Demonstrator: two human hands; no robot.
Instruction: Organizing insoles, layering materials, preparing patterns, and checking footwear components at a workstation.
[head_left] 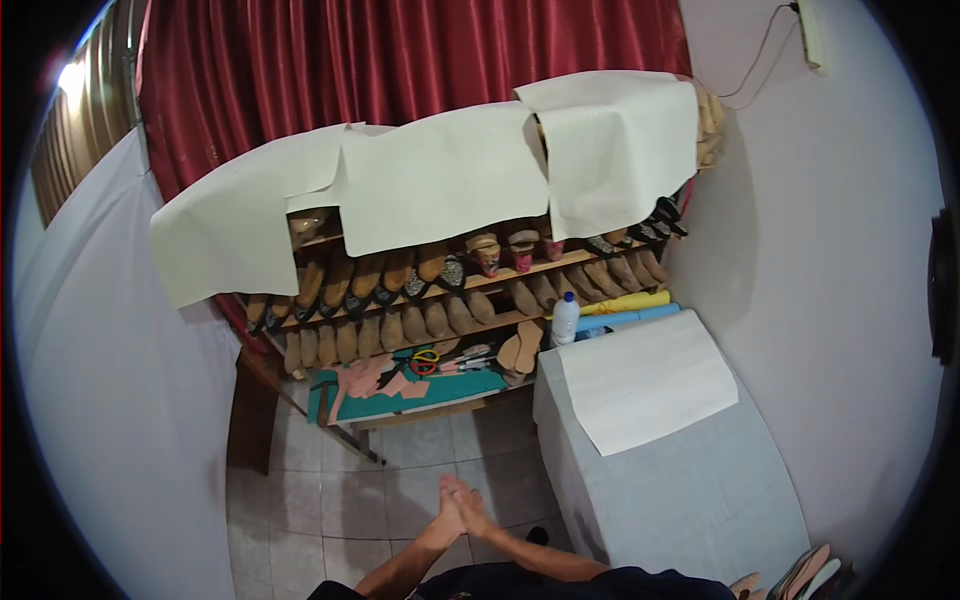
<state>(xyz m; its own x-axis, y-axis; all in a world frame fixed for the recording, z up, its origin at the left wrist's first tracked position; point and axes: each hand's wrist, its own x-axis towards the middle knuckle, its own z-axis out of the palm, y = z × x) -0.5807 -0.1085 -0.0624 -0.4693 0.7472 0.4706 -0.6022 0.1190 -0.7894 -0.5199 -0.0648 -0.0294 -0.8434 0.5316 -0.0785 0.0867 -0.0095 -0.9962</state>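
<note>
My left hand (449,512) and my right hand (475,513) meet in front of me above the tiled floor, palm against palm. Their fingers look stretched out, though they overlap and part of them is hidden. I see no tool or piece of material in either hand. Beyond them stands a low bench with a green mat (455,387). On it lie pink cut pieces (358,378), a hammer (322,402), scissors with red and yellow handles (425,362), several slim tools (468,365) and tan sole-shaped pieces (520,347).
Shoe lasts (437,320) and shoes fill a rack behind the bench, partly draped with white sheets (440,180). At right, a cloth-covered table (680,490) carries a white sheet (650,380). A bottle (565,318) stands beside yellow (640,302) and blue rolls (625,318).
</note>
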